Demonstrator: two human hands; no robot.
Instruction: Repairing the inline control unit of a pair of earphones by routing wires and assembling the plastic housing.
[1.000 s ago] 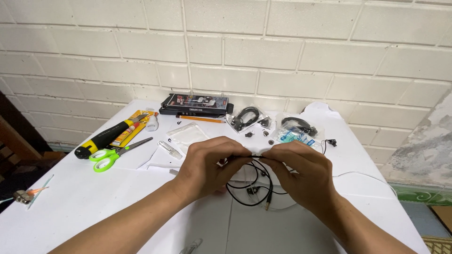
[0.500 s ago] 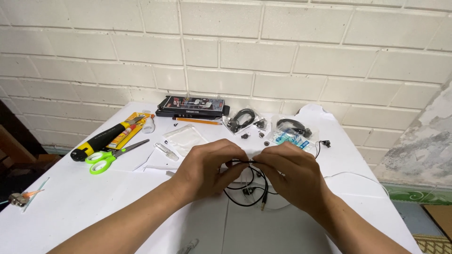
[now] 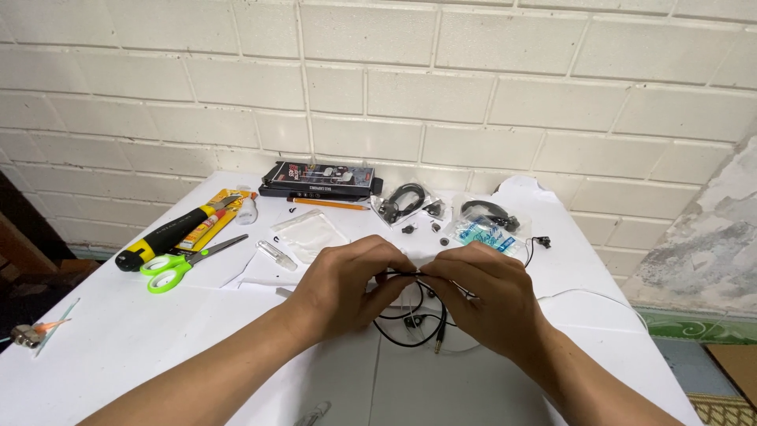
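Both of my hands meet over the middle of the white table point(image 3: 118, 339). My left hand point(image 3: 351, 284) and my right hand point(image 3: 485, 304) pinch the same thin black earphone cable point(image 3: 406, 327) between their fingertips, close together. The cable's loops hang below the hands and rest on the table, with a plug end pointing down. Small black earbud parts point(image 3: 410, 229) lie just beyond my fingers.
At the left lie green-handled scissors point(image 3: 181, 264), a yellow-and-black screwdriver point(image 3: 162, 237) and a yellow glue pack point(image 3: 209, 225). A dark flat box point(image 3: 319, 177), a pencil point(image 3: 331, 205), clear plastic bags point(image 3: 311, 233) with cables and a blue-printed bag point(image 3: 481, 233) sit towards the brick wall. A small lighter point(image 3: 27, 335) lies at the far left edge.
The two hands have drawn slightly closer together on the cable and shifted a little; the view has tilted slightly. The things on the table lie as before.
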